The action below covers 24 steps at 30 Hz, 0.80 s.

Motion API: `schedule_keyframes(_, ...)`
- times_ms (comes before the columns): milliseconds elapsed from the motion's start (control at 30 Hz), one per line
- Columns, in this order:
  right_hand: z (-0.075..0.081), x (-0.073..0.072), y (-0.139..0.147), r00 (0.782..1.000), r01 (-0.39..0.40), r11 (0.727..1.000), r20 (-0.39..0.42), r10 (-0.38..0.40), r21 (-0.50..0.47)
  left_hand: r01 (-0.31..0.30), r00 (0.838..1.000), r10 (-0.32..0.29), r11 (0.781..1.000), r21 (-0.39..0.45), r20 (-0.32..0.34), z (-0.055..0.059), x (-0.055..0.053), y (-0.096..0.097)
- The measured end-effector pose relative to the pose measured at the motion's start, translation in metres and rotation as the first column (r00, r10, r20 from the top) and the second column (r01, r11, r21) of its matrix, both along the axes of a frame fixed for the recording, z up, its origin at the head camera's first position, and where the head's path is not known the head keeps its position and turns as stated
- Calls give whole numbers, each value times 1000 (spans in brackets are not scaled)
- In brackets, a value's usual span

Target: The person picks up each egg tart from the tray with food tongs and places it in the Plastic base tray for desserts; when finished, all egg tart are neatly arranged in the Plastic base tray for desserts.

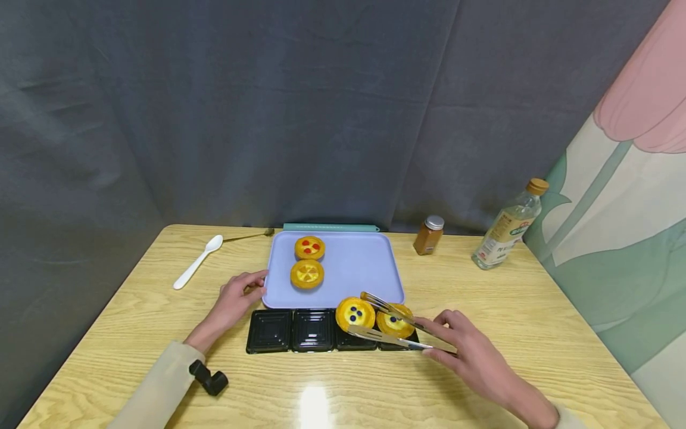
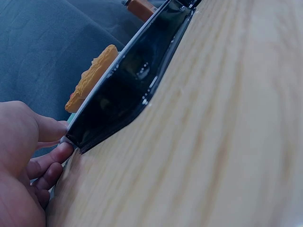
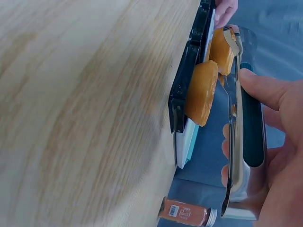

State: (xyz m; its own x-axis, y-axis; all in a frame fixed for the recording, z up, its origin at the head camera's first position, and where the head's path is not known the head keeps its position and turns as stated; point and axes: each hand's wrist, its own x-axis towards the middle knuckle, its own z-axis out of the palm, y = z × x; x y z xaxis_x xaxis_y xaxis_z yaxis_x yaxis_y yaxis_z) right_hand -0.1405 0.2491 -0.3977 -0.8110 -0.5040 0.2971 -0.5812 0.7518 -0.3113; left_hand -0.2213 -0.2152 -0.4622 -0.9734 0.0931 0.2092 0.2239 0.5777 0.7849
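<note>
My right hand (image 1: 471, 351) grips metal tongs (image 3: 253, 123) with dark green handle pads. The tong arms spread over the right end of a black four-part container, a tip on either side of a blueberry-topped tart (image 1: 355, 314). Under the arms, a second blueberry tart (image 1: 395, 322) sits in the rightmost compartment. The left two compartments (image 1: 312, 330) are bare. At the left edge of a lilac tray (image 1: 359, 262), my left hand (image 1: 238, 298) pinches the rim between thumb and fingers. On that tray stand a red-topped tart (image 1: 309, 247) and a tart with yellow-orange wedges (image 1: 307, 274).
A white spoon (image 1: 198, 262) and a thin dark-tipped utensil (image 1: 249, 236) lie at the left. Behind the tray is a teal strip (image 1: 332, 227). A spice jar (image 1: 429, 235) and a tall bottle (image 1: 509, 226) stand at the back right, before a dark curtain (image 1: 300, 119).
</note>
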Motion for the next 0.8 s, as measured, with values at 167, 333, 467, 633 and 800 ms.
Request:
schedule_keyframes(167,-1,1,-2,999,13,1000,33,-13,25,-1,1000,1,1000,0,-4,-2,-1,-1)
schedule_keyframes(333,-3,2,-3,1000,9,999,26,-10,35,2,1000,-2,1000,2,-3,-1,-1,0)
schedule_keyframes(467,-3,1,-3,1000,7,999,22,-8,41,2,1000,-2,1000,1,1,1,1,1)
schedule_keyframes(633,-3,1,-3,1000,4,999,20,-5,48,0,1000,0,1000,9,2,2,1,1)
schedule_keyframes(800,-2,1,-3,1000,2,998,11,-2,63,-1,1000,1,1000,12,4,2,1,1)
